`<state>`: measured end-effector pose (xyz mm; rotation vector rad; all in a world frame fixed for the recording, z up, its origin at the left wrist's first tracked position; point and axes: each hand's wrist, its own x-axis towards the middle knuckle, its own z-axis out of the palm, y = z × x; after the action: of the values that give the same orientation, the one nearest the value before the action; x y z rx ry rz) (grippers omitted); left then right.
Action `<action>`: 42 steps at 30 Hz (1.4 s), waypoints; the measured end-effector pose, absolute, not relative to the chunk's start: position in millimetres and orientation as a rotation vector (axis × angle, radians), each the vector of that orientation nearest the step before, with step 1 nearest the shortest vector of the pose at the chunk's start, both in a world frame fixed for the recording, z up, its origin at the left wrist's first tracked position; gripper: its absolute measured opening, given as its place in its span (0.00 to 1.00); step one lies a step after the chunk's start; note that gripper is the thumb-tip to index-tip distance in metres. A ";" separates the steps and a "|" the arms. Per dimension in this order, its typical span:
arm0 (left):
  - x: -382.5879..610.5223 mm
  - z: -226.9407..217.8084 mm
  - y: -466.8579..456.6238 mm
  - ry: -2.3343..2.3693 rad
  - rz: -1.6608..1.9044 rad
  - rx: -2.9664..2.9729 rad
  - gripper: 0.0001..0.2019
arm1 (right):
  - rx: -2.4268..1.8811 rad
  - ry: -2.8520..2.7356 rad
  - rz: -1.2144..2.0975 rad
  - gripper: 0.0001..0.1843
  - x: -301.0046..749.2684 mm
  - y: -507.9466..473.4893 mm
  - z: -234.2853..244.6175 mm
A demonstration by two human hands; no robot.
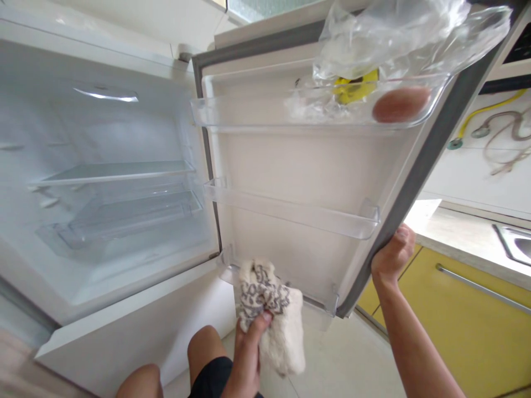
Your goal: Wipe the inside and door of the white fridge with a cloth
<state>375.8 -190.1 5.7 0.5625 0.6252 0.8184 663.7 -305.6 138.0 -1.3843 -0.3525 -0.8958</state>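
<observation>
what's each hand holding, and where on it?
Left hand pinches a patterned cloth at its bunched middle, thumb on top. Right hand grips the fridge door by its outer edge.

Both arms bare, no sleeves, watch or rings. Black shorts (213, 376) at 6 o'clock, knees bare.

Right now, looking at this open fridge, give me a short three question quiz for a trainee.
1. True or false: the left hand holds a cloth.
2. What does the right hand grip? A) door edge B) sink C) drawer handle
3. Which door shelf holds the egg and plastic bag?

Key: 1 true. 2 A. 3 the top shelf.
</observation>
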 end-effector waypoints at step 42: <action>497.7 45.7 -113.9 0.176 0.245 2.168 0.08 | -1.346 -0.361 -0.927 0.25 671.0 -302.1 135.9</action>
<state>497.7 -113.9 45.7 2.1677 0.1756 0.2446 671.0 -302.1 135.9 -1.3458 -0.3610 -0.9268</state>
